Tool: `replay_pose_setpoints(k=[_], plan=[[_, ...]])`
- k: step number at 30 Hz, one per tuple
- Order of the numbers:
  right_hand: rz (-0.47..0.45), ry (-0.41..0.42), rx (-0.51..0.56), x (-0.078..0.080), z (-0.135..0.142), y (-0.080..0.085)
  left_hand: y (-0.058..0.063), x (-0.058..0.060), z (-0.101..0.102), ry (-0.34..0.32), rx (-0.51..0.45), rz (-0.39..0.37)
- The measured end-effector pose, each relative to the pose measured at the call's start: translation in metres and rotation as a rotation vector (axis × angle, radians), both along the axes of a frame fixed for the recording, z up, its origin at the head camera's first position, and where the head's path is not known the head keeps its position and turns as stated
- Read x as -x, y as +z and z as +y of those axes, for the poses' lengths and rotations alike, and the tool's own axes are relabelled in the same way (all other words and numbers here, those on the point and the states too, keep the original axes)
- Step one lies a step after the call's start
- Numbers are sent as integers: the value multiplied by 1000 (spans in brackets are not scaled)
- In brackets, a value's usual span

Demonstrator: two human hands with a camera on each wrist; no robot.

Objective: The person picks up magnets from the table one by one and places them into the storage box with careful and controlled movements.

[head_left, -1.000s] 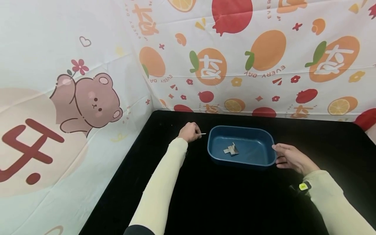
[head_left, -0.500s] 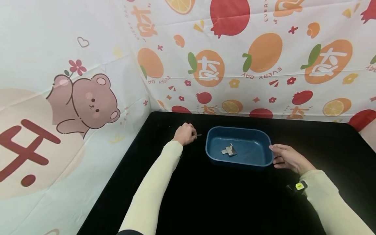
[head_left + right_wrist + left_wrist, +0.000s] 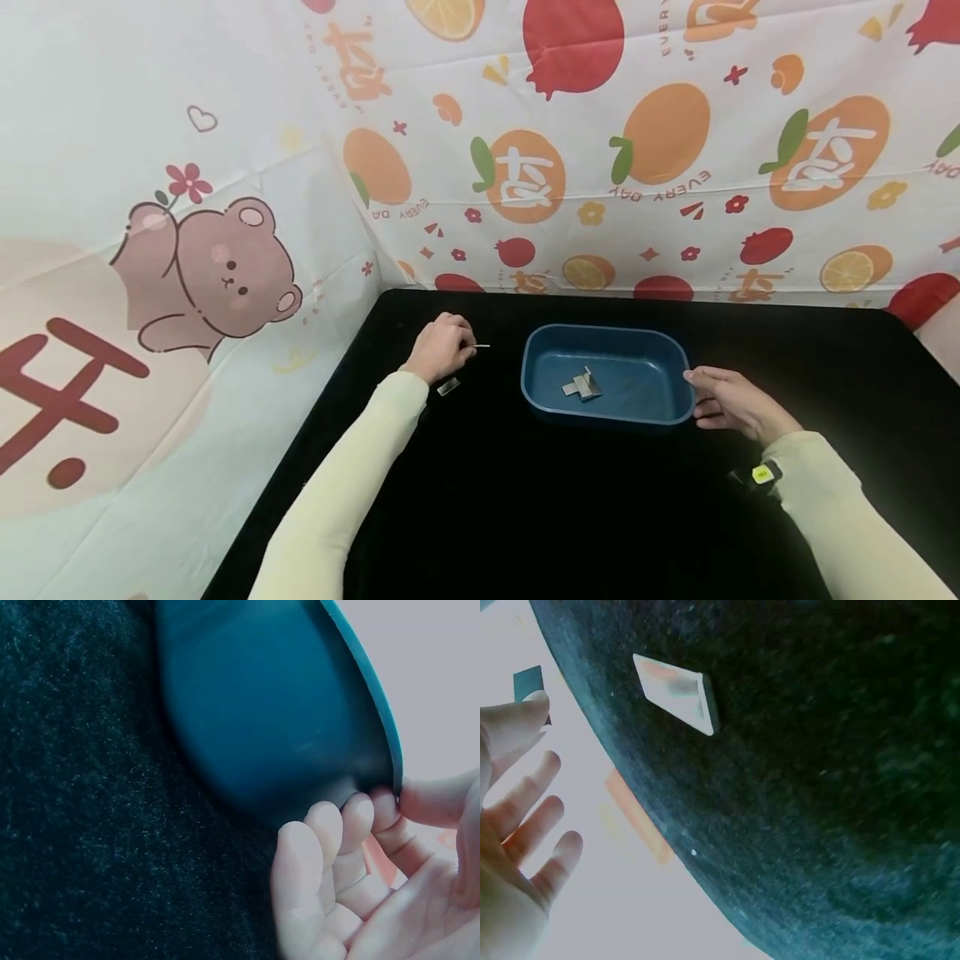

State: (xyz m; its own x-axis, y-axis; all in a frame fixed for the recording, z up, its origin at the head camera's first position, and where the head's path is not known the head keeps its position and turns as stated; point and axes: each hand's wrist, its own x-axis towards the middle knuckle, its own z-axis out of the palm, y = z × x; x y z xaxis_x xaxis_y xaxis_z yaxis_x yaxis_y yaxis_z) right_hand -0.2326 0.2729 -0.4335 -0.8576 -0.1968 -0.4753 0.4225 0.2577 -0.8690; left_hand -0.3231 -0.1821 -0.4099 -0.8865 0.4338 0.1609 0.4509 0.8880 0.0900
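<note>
My left hand [image 3: 440, 348], left of the blue plastic basin [image 3: 647, 379], pinches a small flat rectangular plate [image 3: 528, 684] between thumb and fingers. Edge-on, that plate shows as a thin pale strip in the head view. Another shiny rectangular metal plate [image 3: 673, 691] lies on the black table, just under the left wrist. Inside the basin, towards its left, several grey metal pieces [image 3: 582, 386] lie in a small heap, one edge sticking up. At the basin's right end my right hand [image 3: 738, 404] grips it, thumb on the rim and fingertips against the outer wall.
A black, fabric-like tabletop [image 3: 540, 508] spreads under everything. Behind it hangs a fruit-printed cloth [image 3: 585, 167], and a bear-printed cloth [image 3: 236, 267] covers the left side, close to the table's left edge.
My left hand has moved left, away from the basin, with the plate still pinched. The plate on the table has come into sight beside the wrist. My right hand keeps its grip on the basin.
</note>
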Motion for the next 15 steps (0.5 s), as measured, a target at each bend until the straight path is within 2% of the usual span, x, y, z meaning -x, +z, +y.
replay_pose_setpoints(k=[9, 15], plan=[[12, -1, -14, -2, 0, 1, -4, -12, 1, 12, -141, 3], [8, 3, -23, -1, -1, 2, 6, -16, 3, -28, -201, 32]])
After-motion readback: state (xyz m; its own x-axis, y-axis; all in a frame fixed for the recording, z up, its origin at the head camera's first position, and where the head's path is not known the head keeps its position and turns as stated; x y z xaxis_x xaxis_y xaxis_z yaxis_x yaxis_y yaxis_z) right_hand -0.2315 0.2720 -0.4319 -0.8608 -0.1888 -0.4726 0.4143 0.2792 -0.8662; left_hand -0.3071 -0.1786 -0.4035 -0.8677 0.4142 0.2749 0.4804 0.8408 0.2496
